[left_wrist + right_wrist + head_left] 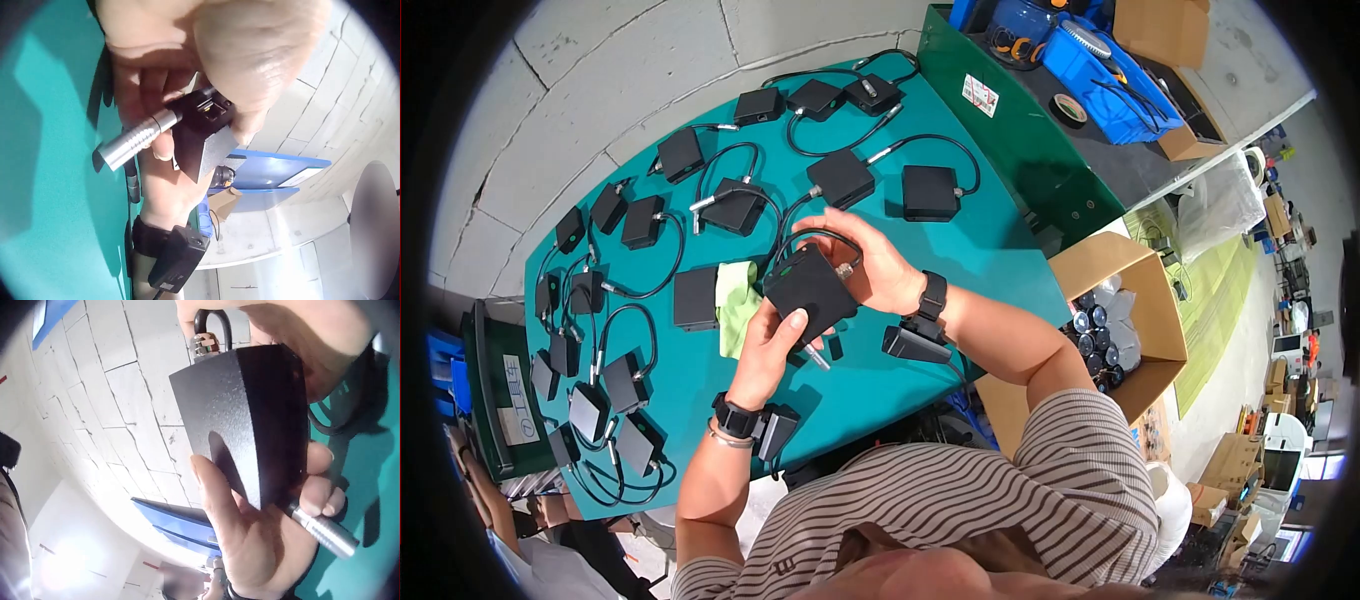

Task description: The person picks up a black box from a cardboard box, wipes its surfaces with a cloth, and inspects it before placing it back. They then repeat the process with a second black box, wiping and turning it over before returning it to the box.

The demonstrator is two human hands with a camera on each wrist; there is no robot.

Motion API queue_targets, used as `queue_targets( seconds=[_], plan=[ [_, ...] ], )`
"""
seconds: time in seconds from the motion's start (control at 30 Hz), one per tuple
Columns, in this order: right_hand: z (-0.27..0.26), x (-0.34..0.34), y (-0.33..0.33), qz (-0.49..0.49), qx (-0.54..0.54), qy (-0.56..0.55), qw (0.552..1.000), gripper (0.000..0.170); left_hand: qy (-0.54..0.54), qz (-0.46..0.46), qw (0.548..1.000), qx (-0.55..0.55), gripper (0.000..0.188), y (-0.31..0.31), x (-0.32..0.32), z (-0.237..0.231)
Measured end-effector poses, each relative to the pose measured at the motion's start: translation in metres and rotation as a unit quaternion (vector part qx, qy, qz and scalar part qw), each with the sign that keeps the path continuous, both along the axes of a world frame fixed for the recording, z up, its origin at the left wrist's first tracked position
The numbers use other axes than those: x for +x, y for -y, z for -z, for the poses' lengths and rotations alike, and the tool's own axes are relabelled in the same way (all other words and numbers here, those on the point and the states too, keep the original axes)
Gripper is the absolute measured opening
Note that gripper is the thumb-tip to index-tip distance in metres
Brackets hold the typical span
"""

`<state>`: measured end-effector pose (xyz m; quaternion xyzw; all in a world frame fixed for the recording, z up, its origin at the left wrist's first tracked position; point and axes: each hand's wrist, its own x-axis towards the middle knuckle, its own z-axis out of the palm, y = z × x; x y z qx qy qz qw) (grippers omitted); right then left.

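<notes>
A black box (pixel 808 290) with a short cable is held up over the table in front of the person. The left hand (pixel 768 340) grips its near end, thumb flat on the top face. By that hand's fingers a silver cable plug (pixel 134 140) sticks out, and a rectangular socket shows in the box's end in the left wrist view. The right hand (pixel 875 265) curls round the far side of the box, by the cable loop (pixel 832 235) and its metal connector (pixel 205 345). Part of the right fingers is hidden behind the box.
Several similar black boxes with cables lie over the green table (pixel 990 270). A light green cloth (pixel 735 300) lies beside one box (pixel 695 298). A cardboard carton (pixel 1155 320) of round parts stands at the right. A green cabinet (pixel 1020 120) borders the table's back right.
</notes>
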<state>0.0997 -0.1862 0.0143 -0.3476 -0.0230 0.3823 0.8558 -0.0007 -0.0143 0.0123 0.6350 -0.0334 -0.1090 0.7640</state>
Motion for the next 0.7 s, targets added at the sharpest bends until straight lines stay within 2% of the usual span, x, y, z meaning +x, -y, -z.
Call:
queue_targets(
  seconds=[0.1, 0.13, 0.2, 0.27, 0.33, 0.37, 0.47, 0.5, 0.57, 0.6, 0.67, 0.7],
  plan=[
    [-0.002, -0.001, 0.000, -0.009, -0.071, 0.102, 0.992, 0.033, -0.057, -0.027, 0.997, -0.039, 0.043, -0.001, -0.002, -0.004],
    [0.000, -0.001, 0.000, -0.009, -0.071, 0.102, 0.992, 0.033, -0.056, -0.027, 0.997, -0.039, 0.043, -0.002, -0.001, -0.003],
    [0.003, -0.001, -0.003, -0.019, -0.112, 0.199, 0.973, 0.033, -0.071, -0.054, 0.995, -0.046, 0.043, -0.005, 0.000, 0.001],
    [0.000, -0.004, -0.003, -0.026, -0.125, 0.225, 0.966, 0.035, -0.057, -0.081, 0.994, -0.046, 0.043, 0.000, 0.000, 0.000],
    [-0.004, -0.010, -0.006, 0.007, -0.153, 0.314, 0.937, 0.039, -0.095, -0.120, 0.986, -0.073, 0.043, 0.001, -0.001, -0.003],
    [-0.009, -0.015, -0.004, 0.007, -0.159, 0.333, 0.929, 0.043, -0.074, -0.093, 0.990, -0.080, 0.045, -0.003, 0.000, -0.002],
    [-0.007, -0.020, -0.004, 0.084, -0.221, 0.504, 0.831, 0.056, -0.079, -0.098, 0.989, -0.079, 0.046, -0.007, 0.000, -0.004],
    [-0.007, -0.018, -0.004, 0.083, -0.222, 0.503, 0.831, 0.056, -0.097, -0.116, 0.986, -0.072, 0.049, -0.005, 0.000, -0.007],
    [-0.006, -0.014, -0.005, 0.140, -0.271, 0.670, 0.676, 0.059, -0.107, -0.134, 0.983, -0.071, 0.050, 0.002, 0.000, -0.017],
    [-0.006, -0.015, -0.006, 0.140, -0.272, 0.670, 0.676, 0.059, -0.115, -0.153, 0.979, -0.069, 0.051, 0.004, 0.001, -0.019],
    [-0.005, -0.020, -0.008, 0.115, -0.261, 0.621, 0.730, 0.056, -0.111, -0.147, 0.980, -0.070, 0.055, 0.000, 0.001, -0.013],
    [-0.005, -0.022, -0.008, 0.118, -0.258, 0.609, 0.741, 0.055, -0.112, -0.144, 0.981, -0.066, 0.056, -0.001, 0.001, -0.012]
  ],
)
